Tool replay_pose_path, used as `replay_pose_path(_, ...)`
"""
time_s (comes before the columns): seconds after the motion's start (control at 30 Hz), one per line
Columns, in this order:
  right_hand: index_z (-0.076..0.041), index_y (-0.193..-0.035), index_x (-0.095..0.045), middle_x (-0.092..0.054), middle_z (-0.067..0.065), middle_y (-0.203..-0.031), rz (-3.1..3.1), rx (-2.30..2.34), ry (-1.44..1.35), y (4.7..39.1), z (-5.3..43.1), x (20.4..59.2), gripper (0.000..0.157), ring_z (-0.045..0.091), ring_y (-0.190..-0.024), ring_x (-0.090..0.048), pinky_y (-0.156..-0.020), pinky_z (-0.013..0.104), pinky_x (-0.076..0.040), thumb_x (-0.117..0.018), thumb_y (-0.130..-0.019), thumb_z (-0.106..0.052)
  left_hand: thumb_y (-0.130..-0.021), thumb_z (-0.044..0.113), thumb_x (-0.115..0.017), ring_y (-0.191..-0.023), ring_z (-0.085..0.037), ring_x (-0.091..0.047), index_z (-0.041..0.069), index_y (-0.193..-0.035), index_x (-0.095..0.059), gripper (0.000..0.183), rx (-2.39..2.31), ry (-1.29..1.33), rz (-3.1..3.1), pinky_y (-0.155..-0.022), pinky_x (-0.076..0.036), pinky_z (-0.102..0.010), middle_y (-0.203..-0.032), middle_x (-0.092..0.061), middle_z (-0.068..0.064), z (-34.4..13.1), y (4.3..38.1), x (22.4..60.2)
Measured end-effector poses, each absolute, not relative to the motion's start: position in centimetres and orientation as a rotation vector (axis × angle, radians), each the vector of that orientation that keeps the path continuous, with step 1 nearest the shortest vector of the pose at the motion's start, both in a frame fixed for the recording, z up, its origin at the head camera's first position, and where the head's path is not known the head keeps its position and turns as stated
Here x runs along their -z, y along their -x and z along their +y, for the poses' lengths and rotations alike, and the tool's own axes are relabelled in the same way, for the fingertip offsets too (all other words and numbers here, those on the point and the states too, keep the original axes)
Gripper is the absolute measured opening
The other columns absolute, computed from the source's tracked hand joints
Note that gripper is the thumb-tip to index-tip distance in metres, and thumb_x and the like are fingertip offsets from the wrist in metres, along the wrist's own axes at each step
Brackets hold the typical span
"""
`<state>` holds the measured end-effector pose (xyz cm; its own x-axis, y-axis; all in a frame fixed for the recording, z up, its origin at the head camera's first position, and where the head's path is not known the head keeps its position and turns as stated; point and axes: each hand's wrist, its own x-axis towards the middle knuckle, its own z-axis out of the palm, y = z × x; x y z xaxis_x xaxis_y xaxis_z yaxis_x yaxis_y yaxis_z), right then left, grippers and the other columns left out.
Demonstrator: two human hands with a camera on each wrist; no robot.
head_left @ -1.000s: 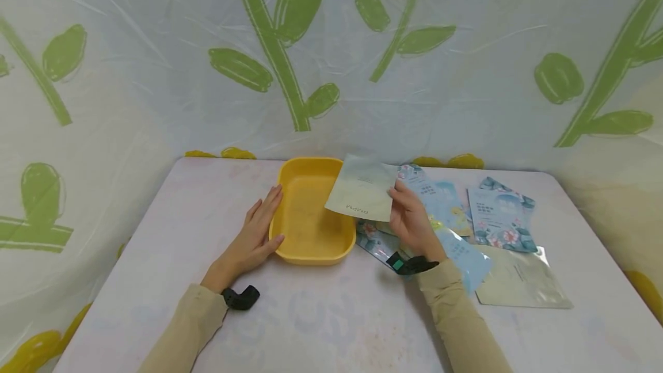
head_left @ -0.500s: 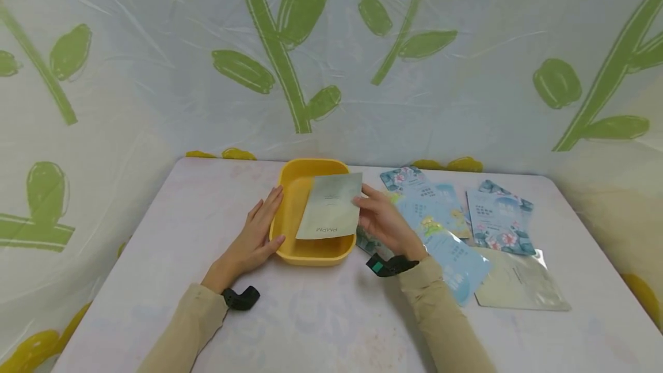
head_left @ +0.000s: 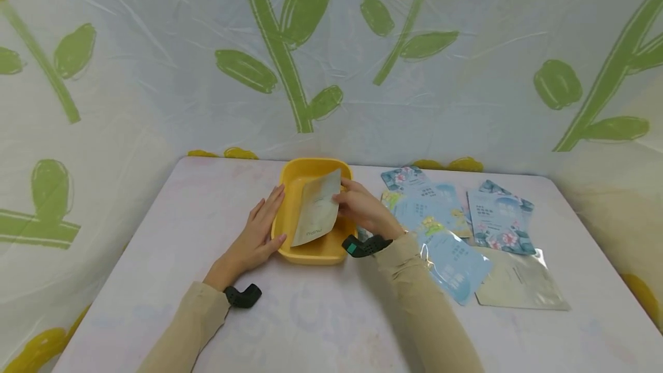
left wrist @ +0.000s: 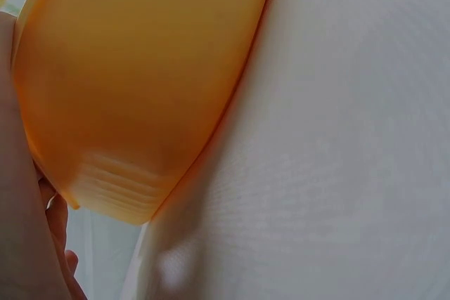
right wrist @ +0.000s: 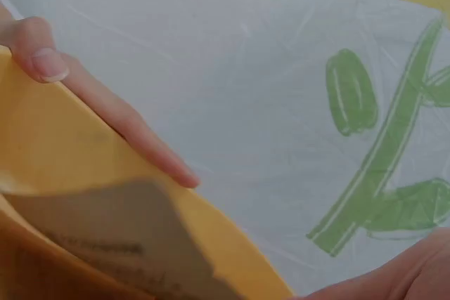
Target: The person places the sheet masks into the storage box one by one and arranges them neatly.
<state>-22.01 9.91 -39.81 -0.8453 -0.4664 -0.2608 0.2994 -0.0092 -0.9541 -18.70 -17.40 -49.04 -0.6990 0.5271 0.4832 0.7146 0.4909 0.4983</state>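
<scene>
A pale green mask sachet point(head_left: 317, 207) stands tilted inside the yellow plastic basin point(head_left: 311, 259). My right hand point(head_left: 365, 209) pinches its right edge between thumb and fingers, over the basin's right side. My left hand point(head_left: 256, 229) rests against the basin's left rim with its fingers extended. In the left wrist view, the basin's outer wall point(left wrist: 140, 68) fills the upper left beside part of the left hand point(left wrist: 31, 194). The right wrist view has the sachet point(right wrist: 119, 237), with blurred print, inside the basin point(right wrist: 56, 131); most of the right hand is outside that view.
Several blue floral sachets point(head_left: 430, 212) lie overlapping to the basin's right. Farther right are another blue sachet point(head_left: 499, 217) and a larger pale green sachet point(head_left: 523, 284). The white table point(head_left: 321, 327) meets a flower-printed curtain point(head_left: 440, 102) behind.
My right hand has carried the pale green sachet leftward and down into the basin, where it now tilts more steeply. The left hand has stayed at the basin's rim.
</scene>
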Motion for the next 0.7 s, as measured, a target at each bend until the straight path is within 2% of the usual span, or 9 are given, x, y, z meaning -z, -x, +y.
replay_pose_path(0.13,-0.004,-0.155,-0.022,-0.042,0.025,-0.144,1.773,1.893,0.119,22.3,9.0,39.8,0.058,0.035,-0.122,-0.049,-0.103,0.045,-0.043,-0.036,-0.100,0.005,-0.099,0.059,-0.035,-0.151,-0.034,-0.010,0.008,-0.160,-0.010,0.083,1.006,1.056,-2.466,-0.112,-0.010,-0.065,-0.166,-0.010,-0.012,-17.4,18.8,49.1)
replay_pose_path(0.27,-0.004,-0.156,-0.020,-0.040,0.025,-0.146,1.772,1.912,0.071,22.5,8.3,40.1,0.062,0.036,-0.126,-0.046,-0.107,0.050,-0.039,-0.034,-0.097,0.009,-0.099,0.058,-0.036,-0.151,-0.032,-0.009,0.003,-0.159,-0.012,0.085,1.015,1.060,-2.470,-0.113,-0.009,-0.065,-0.166,-0.010,-0.011,-17.3,18.8,49.0)
replay_pose_path(0.53,-0.008,-0.157,-0.014,-0.033,0.021,-0.150,1.755,1.943,-0.005,22.4,7.2,40.9,0.070,0.035,-0.130,-0.039,-0.111,0.050,-0.034,-0.033,-0.094,0.014,-0.099,0.060,-0.034,-0.152,-0.031,-0.009,-0.001,-0.157,-0.014,0.087,1.015,1.061,-2.474,-0.113,-0.009,-0.064,-0.166,-0.010,-0.012,-17.3,18.8,49.0)
replay_pose_path(0.7,-0.007,-0.158,-0.008,-0.025,0.018,-0.154,1.714,1.969,-0.026,22.3,6.9,40.9,0.070,0.034,-0.137,-0.031,-0.115,0.050,-0.026,-0.033,-0.095,0.012,-0.099,0.059,-0.034,-0.151,-0.033,-0.009,-0.003,-0.157,-0.015,0.087,1.010,1.061,-2.470,-0.112,-0.010,-0.066,-0.166,-0.011,-0.013,-17.3,18.8,49.0)
